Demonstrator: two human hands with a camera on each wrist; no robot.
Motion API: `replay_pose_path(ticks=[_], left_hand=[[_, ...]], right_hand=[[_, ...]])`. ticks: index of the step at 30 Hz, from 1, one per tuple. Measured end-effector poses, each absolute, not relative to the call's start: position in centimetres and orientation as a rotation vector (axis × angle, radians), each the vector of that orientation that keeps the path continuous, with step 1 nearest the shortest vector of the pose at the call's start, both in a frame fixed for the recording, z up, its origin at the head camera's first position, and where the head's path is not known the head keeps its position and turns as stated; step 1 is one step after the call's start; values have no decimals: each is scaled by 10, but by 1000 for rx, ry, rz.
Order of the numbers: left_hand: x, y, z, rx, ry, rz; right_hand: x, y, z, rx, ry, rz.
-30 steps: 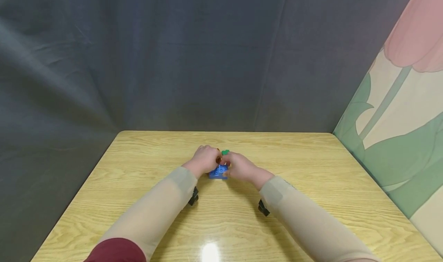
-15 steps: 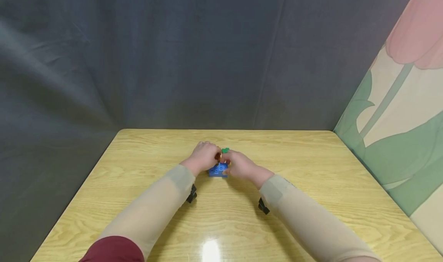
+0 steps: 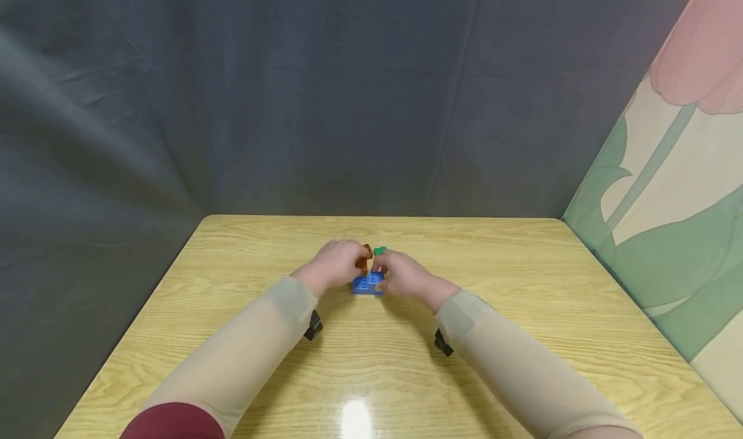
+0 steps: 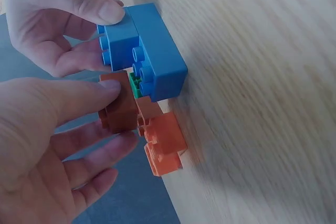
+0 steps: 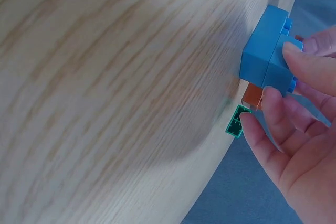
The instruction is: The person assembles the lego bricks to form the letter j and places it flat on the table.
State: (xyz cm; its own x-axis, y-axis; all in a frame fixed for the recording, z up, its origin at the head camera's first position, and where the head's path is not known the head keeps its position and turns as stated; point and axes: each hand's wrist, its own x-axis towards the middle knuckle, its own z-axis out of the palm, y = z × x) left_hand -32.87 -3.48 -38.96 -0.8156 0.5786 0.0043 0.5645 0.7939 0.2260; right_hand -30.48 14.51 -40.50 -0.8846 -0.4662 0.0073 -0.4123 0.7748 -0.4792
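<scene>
A blue studded brick (image 3: 367, 285) lies on the wooden table (image 3: 522, 284) between both hands. My right hand (image 3: 404, 275) pinches the blue brick (image 4: 155, 59) with its thumb (image 4: 102, 10) on one side and its fingers behind. My left hand (image 3: 335, 266) holds a brown brick (image 4: 117, 106) between thumb and fingers, right against the blue brick's studs. Next to it an orange brick (image 4: 165, 146) rests on the table. A small green brick (image 5: 237, 122) lies just beyond the right hand's fingertips (image 5: 253, 120), also showing as green brick (image 3: 380, 251) in the head view.
Dark grey cloth (image 3: 290, 91) hangs behind the table and on the left. A flower-patterned panel (image 3: 667, 187) stands on the right. The table's far edge (image 3: 377, 218) runs close behind the bricks.
My left hand has drawn the brown brick slightly up and back beside the blue brick. The right hand stays on the blue brick.
</scene>
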Motion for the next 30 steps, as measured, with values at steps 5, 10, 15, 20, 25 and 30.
replay_pose_path(ticks=[5, 10, 15, 20, 25, 30], left_hand=[[-325, -40, -392, 942, 2904, 274], [-324, -44, -394, 933, 2902, 278], [-323, -48, -394, 928, 2895, 304], [-321, -51, -392, 947, 2883, 338], [-318, -50, -390, 972, 2847, 362], [-316, -49, -389, 977, 2842, 331]], right_hand=[[-305, 145, -406, -703, 2856, -717], [-305, 145, -405, -690, 2863, -704], [-305, 144, -405, -691, 2863, -705], [-304, 144, -404, -697, 2862, -717], [-304, 145, -404, -690, 2873, -712], [-305, 144, -406, -693, 2872, -720]])
